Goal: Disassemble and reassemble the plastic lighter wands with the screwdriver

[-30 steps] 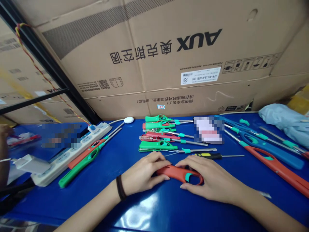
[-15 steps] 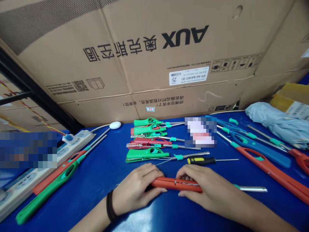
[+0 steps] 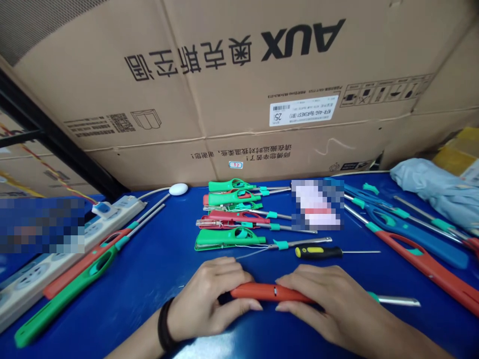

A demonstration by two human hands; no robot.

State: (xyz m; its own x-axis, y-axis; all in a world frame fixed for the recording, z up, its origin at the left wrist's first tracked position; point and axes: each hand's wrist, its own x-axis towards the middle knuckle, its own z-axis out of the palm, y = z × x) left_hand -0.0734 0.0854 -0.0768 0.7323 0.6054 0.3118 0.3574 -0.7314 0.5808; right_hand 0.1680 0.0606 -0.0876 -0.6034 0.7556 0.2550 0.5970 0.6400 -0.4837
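Note:
An orange-red long-nosed lighter (image 3: 262, 292) lies sideways between my hands, low over the blue table. My left hand (image 3: 213, 294) is closed round its handle end. My right hand (image 3: 318, 299) grips the other part of the body, fingers on top and thumb on the near side. The metal tube (image 3: 398, 300) of this lighter sticks out beyond my right hand, with a bit of teal at its base. Its seam faces me, and a small slot shows mid-body. Just behind my hands lies a black and yellow screwdriver (image 3: 318, 252).
Several opened green and red lighters (image 3: 228, 238) lie in a row behind my hands. More lighters lie left beside a power strip (image 3: 30, 276) and right, including a blue one (image 3: 422, 234). A cardboard box (image 3: 224, 109) stands at the back, a grey-blue bag (image 3: 430, 192) at right.
The gap along the lighter's seam, with a wire showing in it, has narrowed under my fingers. My right hand has shifted inward a little. The camera view has moved slightly.

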